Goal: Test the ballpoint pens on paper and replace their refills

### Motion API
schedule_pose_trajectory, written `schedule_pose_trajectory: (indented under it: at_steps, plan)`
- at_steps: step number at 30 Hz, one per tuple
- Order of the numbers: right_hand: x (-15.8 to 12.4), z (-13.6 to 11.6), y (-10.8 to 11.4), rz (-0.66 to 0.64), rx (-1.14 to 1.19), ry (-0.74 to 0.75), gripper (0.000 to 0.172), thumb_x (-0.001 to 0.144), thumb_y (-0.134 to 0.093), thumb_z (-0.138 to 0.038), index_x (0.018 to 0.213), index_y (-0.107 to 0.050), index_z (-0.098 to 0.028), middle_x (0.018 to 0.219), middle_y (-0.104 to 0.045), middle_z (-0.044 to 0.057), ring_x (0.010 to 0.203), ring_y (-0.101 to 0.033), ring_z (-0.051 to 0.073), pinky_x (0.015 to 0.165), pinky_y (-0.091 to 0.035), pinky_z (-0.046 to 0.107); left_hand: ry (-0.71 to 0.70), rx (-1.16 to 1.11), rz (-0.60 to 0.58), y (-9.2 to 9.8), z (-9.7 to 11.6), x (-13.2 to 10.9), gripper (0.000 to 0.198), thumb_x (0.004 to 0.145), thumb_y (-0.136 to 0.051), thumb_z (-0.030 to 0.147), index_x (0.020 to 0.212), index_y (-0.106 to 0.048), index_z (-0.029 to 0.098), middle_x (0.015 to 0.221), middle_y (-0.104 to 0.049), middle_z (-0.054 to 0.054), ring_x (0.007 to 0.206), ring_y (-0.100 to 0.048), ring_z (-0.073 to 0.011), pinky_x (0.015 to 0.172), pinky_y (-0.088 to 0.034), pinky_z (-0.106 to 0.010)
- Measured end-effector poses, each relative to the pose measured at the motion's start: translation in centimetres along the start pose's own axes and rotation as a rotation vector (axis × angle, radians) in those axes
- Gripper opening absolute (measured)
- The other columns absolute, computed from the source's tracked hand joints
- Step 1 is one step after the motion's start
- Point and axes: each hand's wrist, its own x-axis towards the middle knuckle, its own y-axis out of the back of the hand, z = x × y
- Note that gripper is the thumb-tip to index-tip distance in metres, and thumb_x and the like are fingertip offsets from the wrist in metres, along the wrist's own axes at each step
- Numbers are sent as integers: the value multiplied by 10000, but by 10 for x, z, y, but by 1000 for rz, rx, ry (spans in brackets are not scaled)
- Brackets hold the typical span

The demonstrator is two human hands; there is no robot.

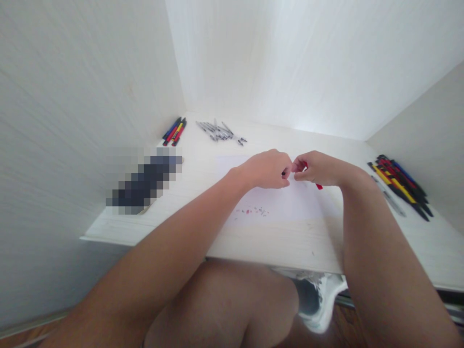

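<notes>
My left hand (pixel 271 169) is closed above the paper, its fingers curled round something small and dark that I can barely see. Facing it, fingertips almost touching, my right hand (pixel 321 167) is closed on a red marker (pixel 319 186); the red shows below the palm and between thumb and fingers, while the rest is hidden. Under both hands lies a white sheet of paper (pixel 286 205), with small red and dark marks near its lower left.
Red, yellow and blue markers (pixel 176 131) lie at the back left, near several clear pens (pixel 219 130). More markers (pixel 400 183) are piled at the right, beside a grey pen-like item (pixel 393 200). A pixelated dark object (pixel 145 183) sits left. Walls enclose the white desk (pixel 268 246).
</notes>
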Motion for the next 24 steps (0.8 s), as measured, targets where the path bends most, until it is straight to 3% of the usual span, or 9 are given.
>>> schedule_pose_trajectory:
  at_steps: [7, 17, 24]
  plan:
    - [1, 3, 0, -20, 35, 2, 48, 779, -739, -214, 818, -723, -189, 625, -635, 24, 483, -531, 152, 473, -417, 291, 16, 86, -88, -2, 16, 0, 77, 833, -721, 221, 838, -795, 204, 915, -777, -76, 866, -711, -269, 728, -528, -368]
    - [2, 8, -2, -34, 98, 41, 74, 826, -717, -268, 856, -729, -201, 657, -641, 17, 508, -530, 139, 473, -390, 273, 23, 94, -148, -6, 14, 2, 136, 837, -674, 184, 862, -808, 190, 935, -774, -115, 866, -717, -295, 770, -557, -409]
    - [3, 8, -3, -29, 122, 39, 58, 820, -722, -242, 849, -703, -196, 666, -641, 22, 505, -524, 137, 463, -382, 273, 31, 110, -133, -7, 16, 0, 217, 831, -599, 119, 883, -803, 168, 956, -771, -136, 840, -706, -293, 707, -539, -395]
